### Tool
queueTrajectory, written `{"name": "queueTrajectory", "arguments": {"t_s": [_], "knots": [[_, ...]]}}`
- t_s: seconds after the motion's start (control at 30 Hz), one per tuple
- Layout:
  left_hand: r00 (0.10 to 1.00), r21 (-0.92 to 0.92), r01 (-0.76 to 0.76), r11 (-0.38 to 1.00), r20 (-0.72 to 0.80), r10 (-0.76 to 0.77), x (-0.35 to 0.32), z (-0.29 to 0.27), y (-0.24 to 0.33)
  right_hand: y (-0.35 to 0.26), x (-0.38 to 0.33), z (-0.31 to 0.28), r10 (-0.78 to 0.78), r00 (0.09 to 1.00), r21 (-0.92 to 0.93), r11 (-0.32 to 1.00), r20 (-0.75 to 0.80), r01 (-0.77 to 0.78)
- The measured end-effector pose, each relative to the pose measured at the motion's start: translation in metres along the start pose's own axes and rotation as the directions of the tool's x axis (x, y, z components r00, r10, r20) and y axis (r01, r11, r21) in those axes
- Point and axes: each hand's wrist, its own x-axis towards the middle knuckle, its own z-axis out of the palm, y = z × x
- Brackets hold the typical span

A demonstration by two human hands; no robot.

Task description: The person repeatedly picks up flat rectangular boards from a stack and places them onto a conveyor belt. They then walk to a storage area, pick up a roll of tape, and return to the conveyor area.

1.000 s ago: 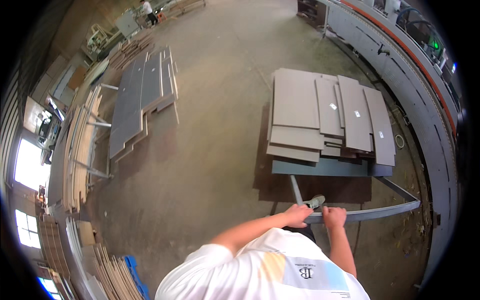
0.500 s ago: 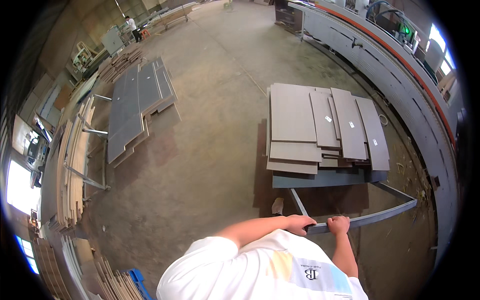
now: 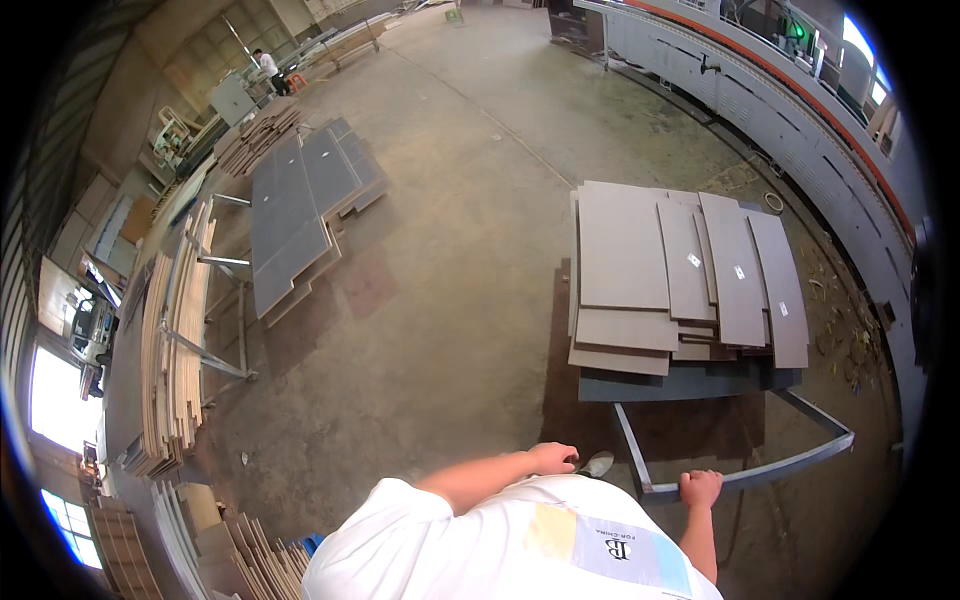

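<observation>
Right hand (image 3: 700, 489) closed on cart handle (image 3: 750, 478); left hand (image 3: 553, 458) loosely curled, nothing gripped. Unevenly stacked grey panels (image 3: 680, 280) likely shifted off cart if jerked one-handed.

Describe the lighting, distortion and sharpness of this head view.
Head view: strong fisheye bend, with a black rim around the picture and the long machine curving along the right; windows at left blown out white; soft daylight, a faint shadow beside the panel cart; right hand on its handle reasonably sharp.
</observation>
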Motion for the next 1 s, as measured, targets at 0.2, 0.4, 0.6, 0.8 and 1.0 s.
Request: {"name": "queueTrajectory", "arguments": {"t_s": [0.2,0.4,0.6,0.8,1.0], "knots": [[0.991,0.007,0.126,0.992,0.045,-0.126,0.093,0.029,-0.120,0.111,0.035,0.117,0.175,0.983,0.050,0.984,-0.053,-0.172],[0.884,0.047,0.464,0.885,0.039,-0.465,0.025,-0.016,-0.272,0.049,0.035,0.097,0.904,0.408,0.252,0.427,-0.129,-0.868],[0.796,0.337,0.448,0.828,0.272,-0.541,-0.074,-0.086,-0.403,0.023,-0.006,0.142,0.835,0.114,0.677,-0.349,0.539,-0.647],[0.819,-0.145,0.562,0.814,-0.040,-0.572,-0.044,-0.163,-0.427,-0.012,-0.035,0.147,0.888,0.074,0.655,-0.277,0.454,-0.703],[0.977,0.010,0.204,0.979,0.059,-0.204,0.051,-0.173,-0.306,-0.028,-0.028,0.132,0.905,0.041,0.669,-0.283,0.424,-0.687]]}}
